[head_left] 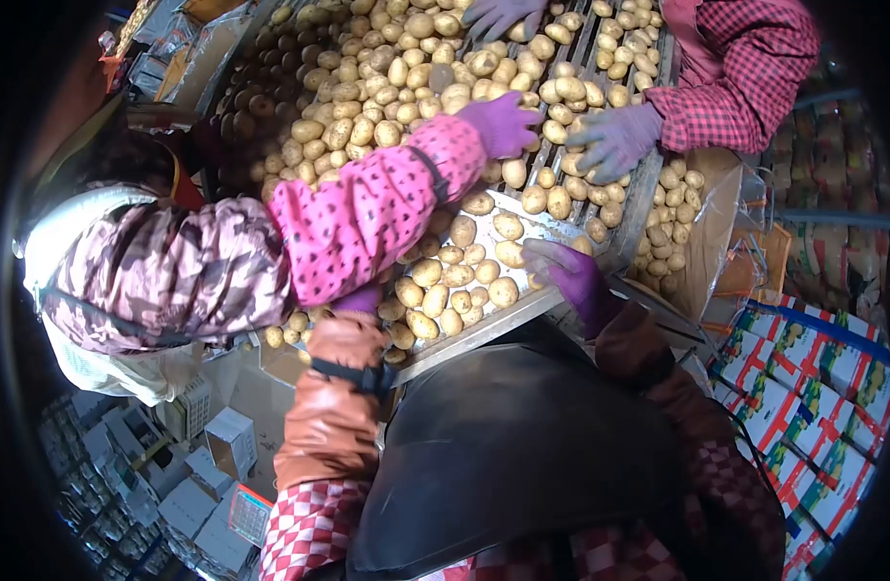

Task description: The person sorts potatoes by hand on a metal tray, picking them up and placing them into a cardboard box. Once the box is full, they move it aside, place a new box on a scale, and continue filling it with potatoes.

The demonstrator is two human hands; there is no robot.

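My right hand (573, 279), in a purple glove with greyish fingertips, reaches over the near right corner of a pale metal tray (482, 336). Its fingers are stretched out, apart, beside a potato (509, 254). Several potatoes (457, 275) lie spread on the tray in front of me. At the tray's left side is my left hand (358, 299), also purple-gloved. A co-worker's pink sleeve crosses just above it, and its fingers are hidden, so any hold there cannot be made out.
Beyond the tray, potatoes (377, 87) cover a slatted conveyor (585, 58). A co-worker's purple-gloved hand (503, 126) reaches over from the left; another's grey gloves (619, 142) work opposite. A potato-filled box (716, 228) stands right, printed cartons (813, 387) lower right.
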